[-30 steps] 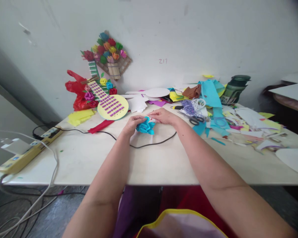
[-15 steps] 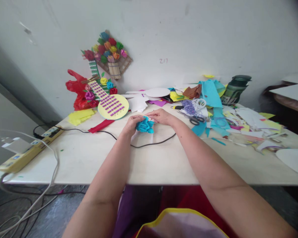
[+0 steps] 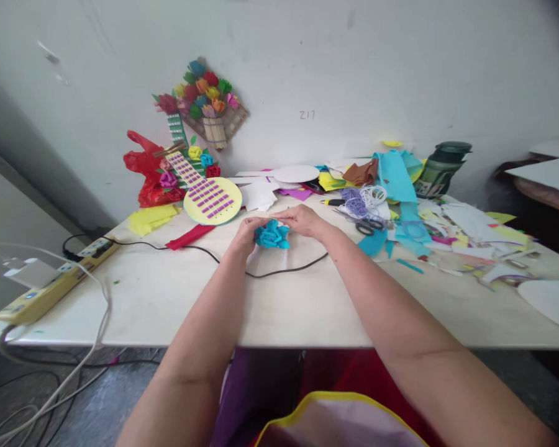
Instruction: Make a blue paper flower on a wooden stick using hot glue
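A bright blue paper flower (image 3: 272,234) is held just above the table, its folded petals turned toward me. My left hand (image 3: 246,234) is closed around its left side, the thumb and fingers at the upper left petals. From the right, my right hand (image 3: 302,221) reaches over with its fingers drawn together at the flower's top edge. The fingertips of both hands meet there, and what lies behind the petals is hidden. A pale strip shows under the flower. Below both hands a black cable (image 3: 284,272) crosses the tabletop (image 3: 302,310).
A yellow paper guitar (image 3: 218,208) leans at the back left beside a red plastic bag (image 3: 144,167). Scissors (image 3: 370,226), yarn (image 3: 358,202) and paper scraps (image 3: 475,230) cover the right. A dark green bottle (image 3: 445,167) stands behind; a power strip (image 3: 56,279) lies left.
My right fingers have shifted slightly left along the flower's top edge, toward my left fingertips. The blue petals look a little more spread and turned; both arms stay nearly in place.
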Motion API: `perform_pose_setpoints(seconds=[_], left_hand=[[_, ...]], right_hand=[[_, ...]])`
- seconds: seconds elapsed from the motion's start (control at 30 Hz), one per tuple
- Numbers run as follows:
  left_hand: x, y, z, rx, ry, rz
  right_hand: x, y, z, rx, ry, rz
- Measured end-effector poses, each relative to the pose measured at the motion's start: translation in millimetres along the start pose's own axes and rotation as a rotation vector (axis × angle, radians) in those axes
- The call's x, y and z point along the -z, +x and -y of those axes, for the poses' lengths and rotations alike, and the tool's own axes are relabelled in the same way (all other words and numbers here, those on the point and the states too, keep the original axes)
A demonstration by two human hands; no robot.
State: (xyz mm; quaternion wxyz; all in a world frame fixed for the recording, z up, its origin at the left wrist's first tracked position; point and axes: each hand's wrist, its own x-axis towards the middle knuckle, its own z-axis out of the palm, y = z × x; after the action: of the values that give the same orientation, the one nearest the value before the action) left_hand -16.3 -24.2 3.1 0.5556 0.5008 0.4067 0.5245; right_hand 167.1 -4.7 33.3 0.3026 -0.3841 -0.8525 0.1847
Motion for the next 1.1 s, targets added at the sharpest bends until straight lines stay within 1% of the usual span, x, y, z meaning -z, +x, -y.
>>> perform_pose_setpoints(seconds=[0.1,0.2,0.27,0.4,0.73,0.9,1.1], left_hand=[[-0.1,0.1,0.5,-0.017,0.001,-0.044],[-0.6,-0.1,0.3,-0.017,0.010,-0.038],[-0.8,0.0,0.3,-0.020,0.008,-0.045],[-0.9,0.7,0.9,-0.026,-0.002,-0.066],[-3.6,-3.7,-4.0,-0.045,0.004,-0.048],[-5.2,-4.4,-4.7,-0.068,-0.022,-0.076],[-2.9,-1.1,0.1,-0.081,0.002,-0.038]], right_hand=[[1.8,0.6,3.6,-0.003,-0.151,0.017],[2.8,1.5,6.4,-0.005,-0.280,0.046],[3.0,1.8,7.0,0.000,-0.313,0.053],[2.8,1.8,7.6,0.005,-0.332,0.051],[4.2,-0.5,12.7,-0.019,-0.347,0.066],[2.4,-2.2,16.6,-0.037,-0.322,0.026],[-7.1,1.6,10.1,-0.062,-0.291,-0.070]])
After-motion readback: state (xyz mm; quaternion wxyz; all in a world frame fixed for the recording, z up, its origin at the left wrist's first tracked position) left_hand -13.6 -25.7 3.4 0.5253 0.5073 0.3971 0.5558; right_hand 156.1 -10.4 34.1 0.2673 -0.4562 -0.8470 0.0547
